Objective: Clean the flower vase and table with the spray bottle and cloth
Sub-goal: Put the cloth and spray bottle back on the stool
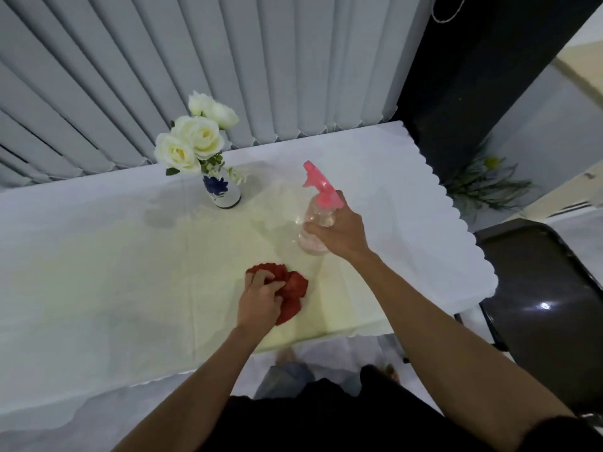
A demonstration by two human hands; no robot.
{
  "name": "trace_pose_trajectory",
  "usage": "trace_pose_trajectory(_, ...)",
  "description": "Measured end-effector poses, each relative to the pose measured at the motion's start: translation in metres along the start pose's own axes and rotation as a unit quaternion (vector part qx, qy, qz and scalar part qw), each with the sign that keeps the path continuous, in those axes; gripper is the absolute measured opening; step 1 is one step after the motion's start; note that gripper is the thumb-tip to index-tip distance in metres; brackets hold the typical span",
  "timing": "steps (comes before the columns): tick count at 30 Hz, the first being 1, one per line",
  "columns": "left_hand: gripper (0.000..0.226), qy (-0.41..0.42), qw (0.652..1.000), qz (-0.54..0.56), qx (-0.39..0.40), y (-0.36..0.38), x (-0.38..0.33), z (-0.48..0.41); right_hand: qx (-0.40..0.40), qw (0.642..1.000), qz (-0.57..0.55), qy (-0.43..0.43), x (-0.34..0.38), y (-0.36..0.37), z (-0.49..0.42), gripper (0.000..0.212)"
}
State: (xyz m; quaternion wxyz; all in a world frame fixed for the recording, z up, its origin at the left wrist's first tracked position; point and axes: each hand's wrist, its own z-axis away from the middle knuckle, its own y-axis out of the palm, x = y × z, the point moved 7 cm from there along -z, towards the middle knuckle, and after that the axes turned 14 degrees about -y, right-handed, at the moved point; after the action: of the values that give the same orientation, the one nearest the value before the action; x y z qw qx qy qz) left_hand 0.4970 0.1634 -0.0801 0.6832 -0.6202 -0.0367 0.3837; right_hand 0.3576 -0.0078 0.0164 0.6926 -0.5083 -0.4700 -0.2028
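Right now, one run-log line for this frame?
left hand: gripping red cloth on table | right hand: holding spray bottle, nozzle toward vase | vase: upright, untouched

No legible text or labels anywhere.

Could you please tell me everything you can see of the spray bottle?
The spray bottle has a clear plastic body and a pink trigger head whose nozzle points up and left, toward the vase side. It tilts slightly. The right hand grips its body from the right. Whether its base touches the white tablecloth cannot be told.
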Motion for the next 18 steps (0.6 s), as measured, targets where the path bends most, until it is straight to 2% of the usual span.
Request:
trace_pose_trajectory(2, 0.030, -0.005, 1.000, 0.000, 0.023, 0.007, -0.017, 0.002, 0.009, 1.000, 0.011, -0.006, -0.008, -0.013, 0.018, 0.054)
trace_pose_trajectory(5, 0.028, -0.002, 1.000, -0.020, 0.010, 0.019, -0.038, 0.005, 0.016, 1.000, 0.022, -0.006, -0.026, -0.040, 0.044, 0.054)
trace_pose_trajectory(10, 0.030, -0.025, 0.998, -0.055, 0.022, 0.056, -0.086, 0.014, -0.018, 1.000, 0.019, 0.012, -0.067, -0.111, 0.085, 0.059)
trace_pose_trajectory(13, 0.026, -0.027, 0.998, -0.034, 0.055, 0.079, -0.141, 0.010, -0.046, 0.998, 0.012, 0.038, -0.094, -0.163, 0.105, 0.062)
trace_pose_trajectory(17, 0.004, -0.006, 0.995, 0.024, 0.092, 0.099, -0.240, 0.015, -0.109, 0.992, 0.016, 0.061, -0.130, -0.232, 0.130, 0.064)
trace_pose_trajectory(18, 0.008, 0.001, 0.995, 0.038, 0.096, 0.106, -0.264, 0.017, -0.124, 0.990, 0.010, 0.064, -0.138, -0.248, 0.137, 0.063)
